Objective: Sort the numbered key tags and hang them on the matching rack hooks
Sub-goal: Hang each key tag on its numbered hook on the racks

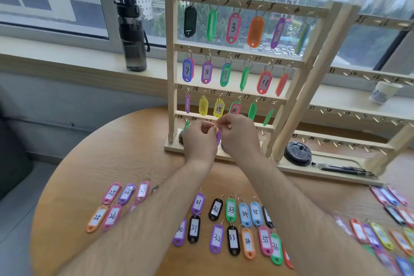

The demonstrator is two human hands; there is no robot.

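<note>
Wooden table (134, 141); left hand (198, 141), right hand (240, 138) fingers (224, 120) pinch purple tag (218, 138), hiding rack (171, 63) hooks

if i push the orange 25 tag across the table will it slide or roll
The orange 25 tag lies flat, so it would probably slide, not roll. It looks like thin plastic, likely light and fairly stiff.
</note>
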